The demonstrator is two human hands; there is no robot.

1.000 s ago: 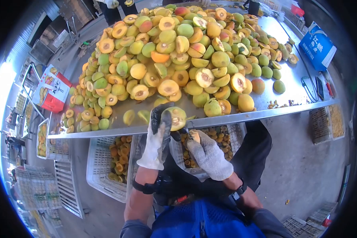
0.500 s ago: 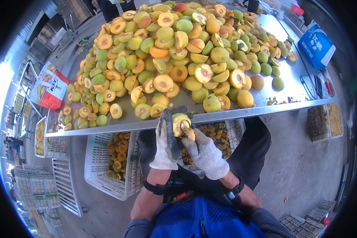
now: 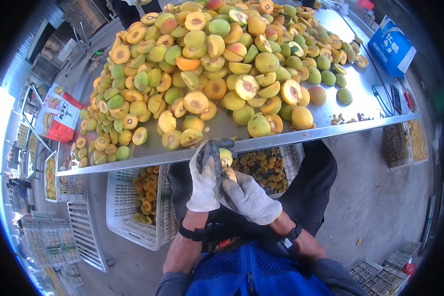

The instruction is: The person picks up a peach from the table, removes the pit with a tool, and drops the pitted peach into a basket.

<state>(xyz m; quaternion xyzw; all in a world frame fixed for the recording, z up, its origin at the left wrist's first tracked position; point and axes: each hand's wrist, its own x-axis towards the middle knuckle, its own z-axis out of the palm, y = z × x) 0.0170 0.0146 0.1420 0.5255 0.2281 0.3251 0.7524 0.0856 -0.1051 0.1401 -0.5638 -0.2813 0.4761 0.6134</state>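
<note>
My left hand [image 3: 205,175], in a white glove with dark fingers, is closed around a yellow-green fruit half [image 3: 226,157] just below the metal table's edge [image 3: 281,140]. From the right, my right hand [image 3: 251,198], in a grey-white knitted glove, is wrapped round a small tool with a yellowish handle [image 3: 228,173] that meets the fruit. The tool's tip is hidden. Beyond my hands, a large heap of halved and whole fruit [image 3: 214,64] lies on the table.
White crates with fruit pieces stand beneath the table, one at the left [image 3: 133,232] and one between my legs [image 3: 293,163]. A red-white bag [image 3: 61,114] is at the left, a blue bag [image 3: 392,47] at the right. Part of another person [image 3: 126,12] shows beyond the heap.
Both hands have drawn closer together. The left fingers now curl over the fruit, and the right hand has shifted slightly left and lower. The view has moved a little.
</note>
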